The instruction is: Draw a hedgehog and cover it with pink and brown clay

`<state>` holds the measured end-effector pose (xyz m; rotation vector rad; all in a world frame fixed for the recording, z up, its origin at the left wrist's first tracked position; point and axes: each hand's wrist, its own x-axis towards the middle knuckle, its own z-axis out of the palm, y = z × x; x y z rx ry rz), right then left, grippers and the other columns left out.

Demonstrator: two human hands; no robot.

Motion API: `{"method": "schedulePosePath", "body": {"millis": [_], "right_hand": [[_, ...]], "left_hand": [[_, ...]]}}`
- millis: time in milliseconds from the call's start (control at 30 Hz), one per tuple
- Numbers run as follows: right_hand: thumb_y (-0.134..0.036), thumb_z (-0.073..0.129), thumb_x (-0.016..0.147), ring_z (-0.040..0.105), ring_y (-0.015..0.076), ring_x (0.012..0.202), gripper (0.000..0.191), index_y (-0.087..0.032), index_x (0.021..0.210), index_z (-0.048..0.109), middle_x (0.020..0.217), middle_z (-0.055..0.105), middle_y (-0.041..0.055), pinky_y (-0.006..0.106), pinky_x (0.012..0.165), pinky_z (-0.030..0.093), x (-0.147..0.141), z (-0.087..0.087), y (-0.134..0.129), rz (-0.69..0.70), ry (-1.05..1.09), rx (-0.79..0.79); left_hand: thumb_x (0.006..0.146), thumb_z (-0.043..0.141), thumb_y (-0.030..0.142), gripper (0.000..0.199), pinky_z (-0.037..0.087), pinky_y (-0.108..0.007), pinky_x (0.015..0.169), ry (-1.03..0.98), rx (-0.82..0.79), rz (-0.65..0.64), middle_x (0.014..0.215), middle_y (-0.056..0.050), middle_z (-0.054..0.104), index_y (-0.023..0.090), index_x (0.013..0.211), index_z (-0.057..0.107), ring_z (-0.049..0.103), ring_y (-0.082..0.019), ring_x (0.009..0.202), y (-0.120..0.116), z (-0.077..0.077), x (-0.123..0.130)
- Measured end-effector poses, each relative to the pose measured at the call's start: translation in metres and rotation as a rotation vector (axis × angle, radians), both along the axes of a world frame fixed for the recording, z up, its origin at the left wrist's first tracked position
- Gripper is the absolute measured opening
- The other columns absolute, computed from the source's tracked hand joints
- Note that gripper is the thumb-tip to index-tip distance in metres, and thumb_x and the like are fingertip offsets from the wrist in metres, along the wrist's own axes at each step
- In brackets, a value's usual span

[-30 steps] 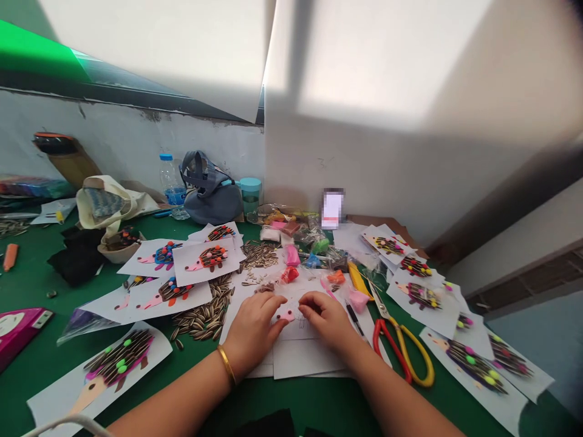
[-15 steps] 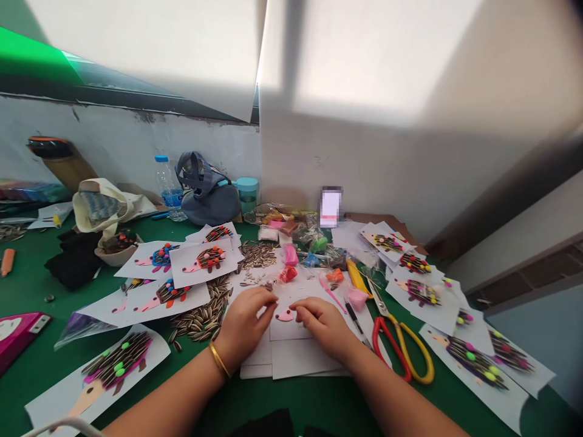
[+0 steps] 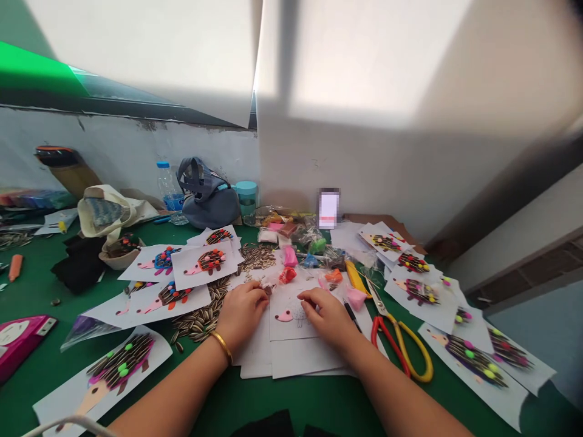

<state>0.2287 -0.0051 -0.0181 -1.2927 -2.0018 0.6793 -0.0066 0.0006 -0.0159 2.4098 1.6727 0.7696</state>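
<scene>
My left hand [image 3: 243, 315] is closed, its fingertips at a small brown lump of clay [image 3: 268, 290] in clear wrap beside the drawing sheet. My right hand [image 3: 325, 315] hovers over the right part of that white sheet [image 3: 285, 332], thumb and fingers drawn together; whatever is between them is too small to make out. On the sheet is an outlined hedgehog [image 3: 298, 317] whose pink clay face [image 3: 285, 316] has a dark eye and nose. Sunflower seeds [image 3: 200, 318] lie left of my left hand. Red clay [image 3: 287, 275] and orange clay [image 3: 334, 275] in wrap sit beyond the sheet.
Scissors [image 3: 382, 309] with red and yellow handles and a black pen [image 3: 352, 315] lie to the right. Finished hedgehog cards [image 3: 200, 264] are on the left, more cards [image 3: 421, 294] on the right. A phone [image 3: 328, 208] leans on the back wall. A magenta box [image 3: 25, 340] is far left.
My left hand has moved left, off the pink face to the brown clay. My right hand has risen slightly away from the face, showing more of the drawn outline.
</scene>
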Motion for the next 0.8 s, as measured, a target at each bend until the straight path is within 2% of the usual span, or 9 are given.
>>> {"method": "schedulePosePath", "body": {"millis": [67,133,300,400,500,567,667,733,800], "right_hand": [[-0.020,0.052,0.090,0.063,0.0189,0.090,0.021,-0.021,0.103,0.068,0.097,0.068,0.0058,0.033,0.082,0.050,-0.001,0.001,-0.001,0.004,0.005,0.006],[-0.022,0.053,0.090,0.063,0.0191,0.091,0.022,-0.022,0.107,0.067,0.099,0.068,0.0062,0.034,0.084,0.050,-0.002,0.002,-0.003,0.022,0.034,0.013],[-0.034,0.057,0.092,0.060,0.0207,0.107,0.044,-0.026,0.135,0.052,0.128,0.060,0.0093,0.033,0.084,0.052,-0.009,0.005,-0.013,0.143,0.232,-0.056],[-0.036,0.057,0.092,0.057,0.0218,0.114,0.041,-0.028,0.133,0.054,0.130,0.059,0.0076,0.033,0.088,0.051,-0.014,0.008,-0.017,0.210,0.328,-0.094],[-0.036,0.059,0.091,0.058,0.0220,0.113,0.033,-0.027,0.123,0.060,0.126,0.061,0.0065,0.034,0.089,0.051,-0.016,0.010,-0.019,0.199,0.379,-0.085],[-0.036,0.058,0.092,0.060,0.0216,0.109,0.030,-0.025,0.119,0.061,0.122,0.063,0.0070,0.034,0.089,0.051,-0.016,0.010,-0.019,0.158,0.390,-0.076],[-0.035,0.055,0.093,0.062,0.0190,0.096,0.025,-0.024,0.115,0.060,0.110,0.066,0.0064,0.032,0.086,0.051,-0.014,0.009,-0.020,0.124,0.335,-0.069],[-0.032,0.056,0.093,0.061,0.0181,0.092,0.022,-0.024,0.113,0.061,0.107,0.066,0.0053,0.031,0.085,0.049,-0.015,0.011,-0.022,0.146,0.259,-0.042],[-0.029,0.057,0.092,0.060,0.0179,0.092,0.018,-0.024,0.109,0.061,0.104,0.066,0.0040,0.030,0.085,0.048,-0.016,0.013,-0.023,0.191,0.192,-0.011]], "left_hand": [[0.085,0.059,0.020,0.012,0.050,-0.043,0.089,-0.070,0.053,-0.012,0.102,-0.007,0.068,0.021,0.083,0.071,0.063,-0.025,0.096,-0.001,0.002,0.001],[0.088,0.058,0.022,0.012,0.049,-0.043,0.093,-0.175,0.121,-0.051,0.108,-0.008,0.066,0.020,0.087,0.070,0.061,-0.025,0.104,-0.004,0.003,0.003],[0.091,0.058,0.020,0.012,0.049,-0.039,0.098,-0.351,0.076,-0.265,0.118,-0.007,0.065,0.023,0.096,0.068,0.060,-0.022,0.113,-0.021,0.007,0.018],[0.092,0.057,0.018,0.021,0.049,-0.040,0.100,-0.391,0.007,-0.367,0.125,-0.008,0.064,0.026,0.109,0.067,0.060,-0.022,0.116,-0.028,0.011,0.024],[0.093,0.056,0.019,0.019,0.050,-0.040,0.099,-0.439,-0.035,-0.432,0.125,-0.007,0.064,0.026,0.107,0.067,0.061,-0.022,0.115,-0.030,0.015,0.024],[0.092,0.058,0.021,0.013,0.050,-0.040,0.098,-0.475,-0.029,-0.410,0.124,-0.007,0.063,0.025,0.099,0.068,0.060,-0.022,0.114,-0.031,0.018,0.022],[0.090,0.062,0.025,0.008,0.052,-0.038,0.091,-0.544,0.063,-0.261,0.112,-0.006,0.061,0.025,0.092,0.069,0.059,-0.022,0.106,-0.033,0.021,0.019],[0.089,0.063,0.026,0.008,0.052,-0.035,0.084,-0.569,0.138,-0.193,0.100,-0.005,0.058,0.026,0.094,0.069,0.059,-0.020,0.096,-0.035,0.022,0.018],[0.090,0.062,0.024,0.010,0.051,-0.033,0.079,-0.538,0.171,-0.182,0.094,-0.003,0.055,0.026,0.098,0.069,0.057,-0.018,0.089,-0.037,0.022,0.018]]}}
